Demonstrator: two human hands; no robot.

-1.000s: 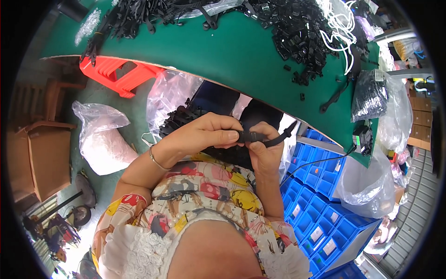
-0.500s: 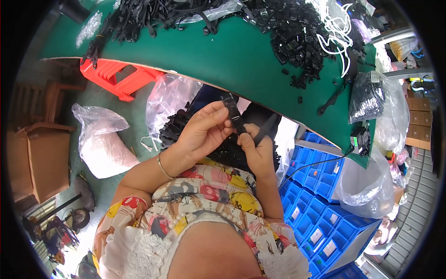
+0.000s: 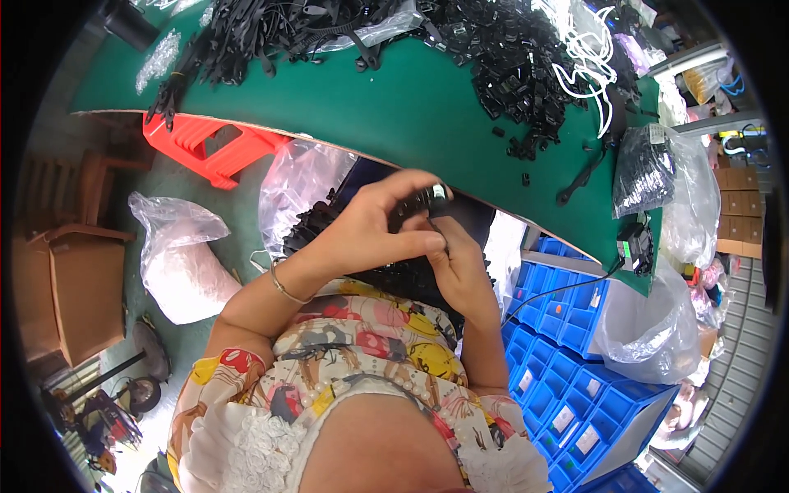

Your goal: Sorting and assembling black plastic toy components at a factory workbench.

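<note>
Close in front of my body, both hands meet over a short black strap with a plastic buckle point(image 3: 417, 205). My left hand point(image 3: 366, 230) curls round it, fingers arched over the top and thumb stretched toward the right hand. My right hand point(image 3: 465, 271) is closed at the strap's lower end, thumb and fingers pressed together; the left thumb partly hides this grip. Beneath the hands lies a heap of black strap pieces point(image 3: 308, 228), largely covered by my arms.
A green table point(image 3: 329, 107) spans the far side, bearing black straps point(image 3: 246, 41), black buckles point(image 3: 526, 82) and white cord point(image 3: 604, 74). Blue bins point(image 3: 551, 394) stand right. A red plastic stool point(image 3: 209, 152), a filled clear bag point(image 3: 185, 271) and a carton point(image 3: 90, 287) are left.
My left hand has moved up and right, turning over to wrap round the buckle it pinched before. The strap's loose end at the right hand no longer shows.
</note>
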